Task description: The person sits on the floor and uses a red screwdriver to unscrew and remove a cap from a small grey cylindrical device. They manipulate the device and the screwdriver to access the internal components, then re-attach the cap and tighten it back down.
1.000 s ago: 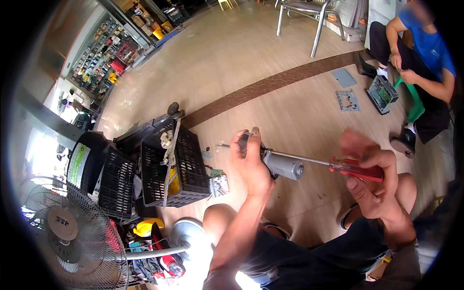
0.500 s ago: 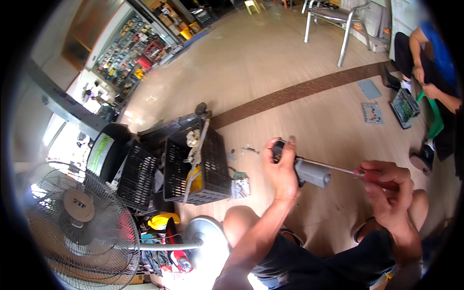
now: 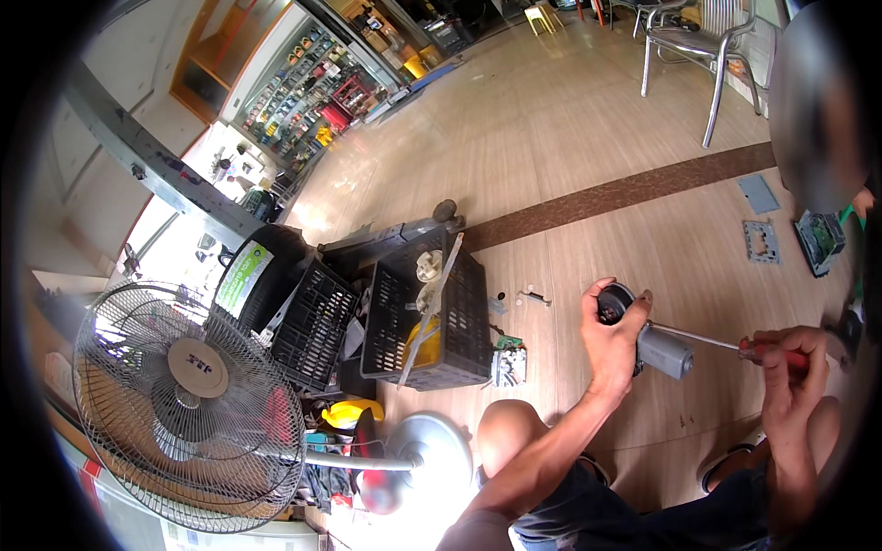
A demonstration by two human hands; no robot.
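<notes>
A small grey electric motor (image 3: 665, 354) with a black round housing (image 3: 614, 301) at its far-left end is gripped in my left hand (image 3: 610, 344). My fingers and thumb wrap around the housing, and the grey cylinder sticks out to the right. In my right hand (image 3: 792, 372) is a screwdriver (image 3: 761, 350) with a red handle. Its metal shaft points left, and the tip reaches the motor unit beside my left thumb. Whether the tip sits in a screw is too small to tell.
To the left stand black plastic crates (image 3: 473, 321), one holding white and yellow items, and a pedestal fan (image 3: 197, 367). Small metal parts (image 3: 535, 297) and a box of screws (image 3: 509, 365) lie nearby. Grey panels (image 3: 761, 241) and an opened unit (image 3: 818, 243) are at right, near a metal chair (image 3: 703, 46).
The whole view has shifted, so everything appears farther right. Both hands keep their hold on motor and screwdriver. At the right edge the other person is now mostly a blur.
</notes>
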